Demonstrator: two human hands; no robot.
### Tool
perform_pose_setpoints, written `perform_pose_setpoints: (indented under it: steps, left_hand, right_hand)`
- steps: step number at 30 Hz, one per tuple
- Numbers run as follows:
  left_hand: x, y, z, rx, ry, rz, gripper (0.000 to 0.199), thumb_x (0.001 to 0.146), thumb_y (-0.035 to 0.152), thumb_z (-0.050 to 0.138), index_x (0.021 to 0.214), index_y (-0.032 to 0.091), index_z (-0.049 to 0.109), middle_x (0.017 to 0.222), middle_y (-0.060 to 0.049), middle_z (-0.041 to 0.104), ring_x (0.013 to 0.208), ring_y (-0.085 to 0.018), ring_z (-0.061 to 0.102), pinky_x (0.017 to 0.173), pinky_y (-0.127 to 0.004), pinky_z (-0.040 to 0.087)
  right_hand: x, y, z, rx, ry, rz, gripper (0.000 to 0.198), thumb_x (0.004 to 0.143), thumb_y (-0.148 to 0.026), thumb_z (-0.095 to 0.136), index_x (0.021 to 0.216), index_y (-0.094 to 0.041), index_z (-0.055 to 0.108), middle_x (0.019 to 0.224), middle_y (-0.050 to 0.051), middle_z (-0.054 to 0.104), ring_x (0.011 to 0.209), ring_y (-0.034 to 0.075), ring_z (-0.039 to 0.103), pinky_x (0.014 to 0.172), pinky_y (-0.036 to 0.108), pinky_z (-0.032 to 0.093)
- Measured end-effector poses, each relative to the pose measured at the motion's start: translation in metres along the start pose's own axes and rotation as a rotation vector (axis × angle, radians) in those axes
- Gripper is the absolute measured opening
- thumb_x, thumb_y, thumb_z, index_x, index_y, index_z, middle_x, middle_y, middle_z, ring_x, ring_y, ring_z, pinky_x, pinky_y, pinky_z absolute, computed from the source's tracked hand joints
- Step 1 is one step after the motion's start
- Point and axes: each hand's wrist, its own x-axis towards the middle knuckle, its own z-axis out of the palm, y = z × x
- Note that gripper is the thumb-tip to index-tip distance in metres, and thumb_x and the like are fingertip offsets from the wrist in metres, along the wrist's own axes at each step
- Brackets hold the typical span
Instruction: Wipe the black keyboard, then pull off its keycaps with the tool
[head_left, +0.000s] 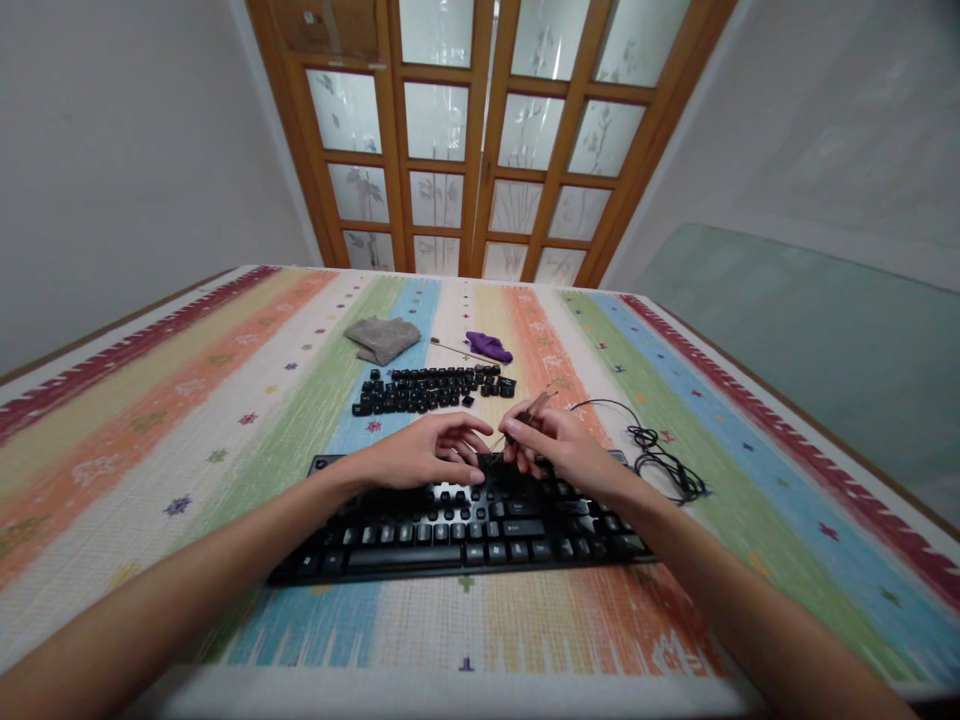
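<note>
A black keyboard point(420, 558) lies on the striped tablecloth, with many of its keycaps off in the upper rows. Above its upper middle, my right hand point(559, 445) is closed around a wire keycap puller point(538, 402); thin wires stick out beyond the fingers. My left hand point(427, 450) hovers over the keyboard just to the left, fingers curved and apart, with nothing visible in it. Whether its fingertips touch the keyboard is hidden. Behind the hands, loose black keycaps point(416, 390) lie in rough rows.
Beyond the keycaps are a folded grey cloth point(382, 338), a thin stick-like brush point(461, 350) and a crumpled purple cloth point(489, 347). The keyboard's black cable point(660, 465) lies coiled at the right. A striped tablecloth point(247, 480) covers the table.
</note>
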Motion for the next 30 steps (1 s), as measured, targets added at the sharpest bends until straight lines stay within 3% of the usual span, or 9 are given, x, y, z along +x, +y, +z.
perform_pose_setpoints:
  steps: [7,15,20,25,28,30]
  left_hand:
    - [0.013,-0.002,0.008,-0.098,0.050,-0.049,0.050,0.065,0.026,0.088,0.108,0.017,0.066,0.095,-0.005,0.069,0.085,-0.016,0.066,0.082,-0.035,0.052]
    - [0.017,-0.002,0.009,-0.105,0.034,-0.024,0.038,0.066,0.030,0.087,0.098,0.016,0.071,0.094,-0.005,0.072,0.084,-0.016,0.066,0.083,-0.035,0.052]
    - [0.014,0.001,0.008,0.230,0.117,0.085,0.023,0.079,0.030,0.077,0.096,0.014,0.074,0.088,-0.005,0.075,0.080,-0.016,0.068,0.078,-0.031,0.054]
    - [0.020,0.003,-0.001,0.575,0.167,0.317,0.018,0.088,0.028,0.068,0.101,0.016,0.072,0.097,-0.007,0.075,0.086,-0.017,0.068,0.082,-0.033,0.055]
    - [0.033,-0.005,-0.014,0.786,0.215,0.439,0.013,0.090,0.023,0.064,0.101,0.017,0.070,0.110,-0.009,0.069,0.105,-0.021,0.062,0.094,-0.041,0.051]
    - [0.043,-0.013,-0.022,0.912,0.232,0.450,0.011,0.090,0.019,0.063,0.098,0.018,0.070,0.114,-0.010,0.065,0.111,-0.023,0.057,0.097,-0.044,0.048]
  right_hand:
    - [-0.017,-0.002,-0.006,-0.054,-0.010,-0.073,0.037,0.092,-0.053,0.058,0.101,-0.017,0.057,0.075,0.001,0.062,0.059,0.011,0.058,0.053,0.024,0.048]
    - [-0.022,0.001,-0.012,-0.049,-0.030,-0.116,0.037,0.093,-0.053,0.057,0.100,-0.017,0.058,0.078,0.002,0.063,0.063,0.012,0.061,0.056,0.025,0.049]
    - [-0.022,0.004,-0.013,-0.060,0.061,-0.105,0.035,0.093,-0.051,0.058,0.099,-0.016,0.057,0.074,0.001,0.062,0.061,0.012,0.060,0.056,0.025,0.049]
    - [-0.021,0.004,-0.012,-0.122,0.134,-0.085,0.035,0.093,-0.052,0.056,0.096,-0.017,0.057,0.075,0.002,0.063,0.060,0.013,0.060,0.056,0.026,0.049]
    - [-0.023,0.002,-0.013,-0.177,0.088,-0.075,0.035,0.094,-0.052,0.055,0.094,-0.017,0.058,0.075,0.002,0.064,0.060,0.013,0.060,0.057,0.027,0.048]
    - [-0.026,-0.002,-0.013,-0.239,0.014,-0.085,0.035,0.094,-0.052,0.055,0.091,-0.017,0.059,0.075,0.002,0.065,0.062,0.013,0.060,0.059,0.027,0.048]
